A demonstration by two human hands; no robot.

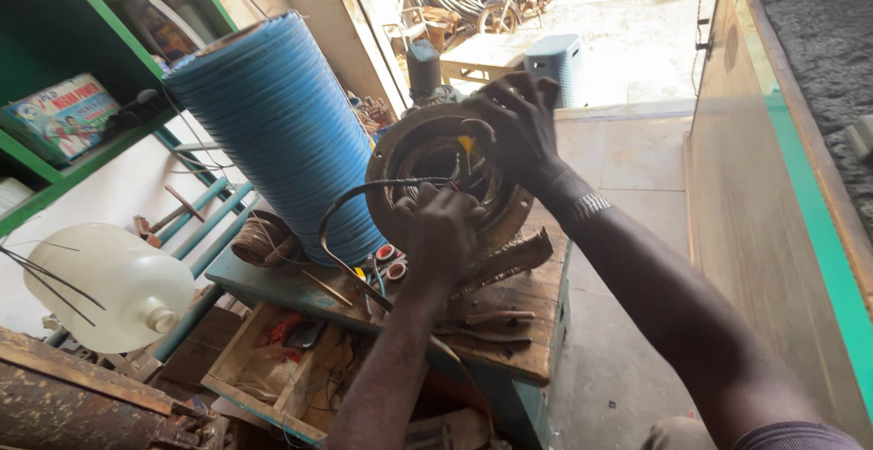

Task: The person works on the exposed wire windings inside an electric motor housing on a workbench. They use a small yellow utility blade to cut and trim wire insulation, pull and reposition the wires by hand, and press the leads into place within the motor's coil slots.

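While the round motor housing (446,177) stands on edge on the wooden worktop (509,323), seen from the head camera, the right hand (518,123) clamps its grip over the upper rim. The left hand (443,227) is clenched at the lower opening, apparently around a dark strap (338,209) curving out leftward. A blue ribbed cylinder (282,123) stands just beside the housing.

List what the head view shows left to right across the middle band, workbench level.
White plastic jug → coil of thin wire → blue ribbed cylinder → left hand on the round motor housing → right hand at its rim → green-edged wooden panel.
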